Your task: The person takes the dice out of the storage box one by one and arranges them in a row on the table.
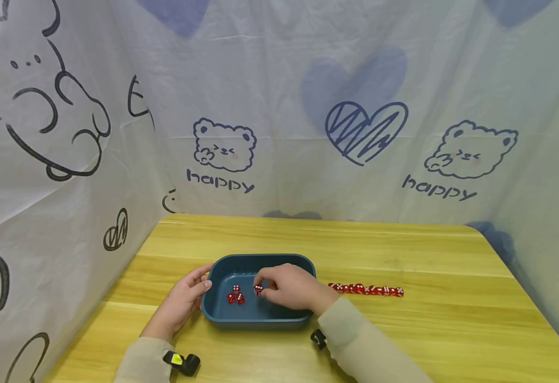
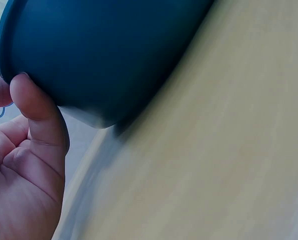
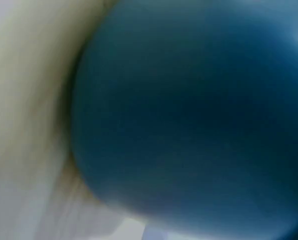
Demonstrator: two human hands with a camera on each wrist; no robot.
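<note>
A dark blue rectangular tray [image 1: 260, 323] with rounded corners and raised walls sits on the table. At its left end, my left hand [image 1: 186, 300] touches the rim with thumb and fingers; the left wrist view shows the thumb [image 2: 36, 102] against the outer wall. My right hand [image 1: 291, 287] reaches over the right side into the tray. Between thumb and fingertips it pinches a red die [image 1: 259, 290] with white pips. Several red dice [image 1: 236, 296] lie in a small cluster left of that die, inside the tray. The blurred right wrist view shows the tray's wall [image 3: 188, 125], not the hand.
Right of the tray, several red dice [image 1: 367, 290] form a straight row on the yellow wood-grain table [image 1: 433, 330]. White printed curtains [image 1: 279, 159] hang behind the table and along both sides. A small black wrist camera [image 1: 319, 339] sits by the right sleeve.
</note>
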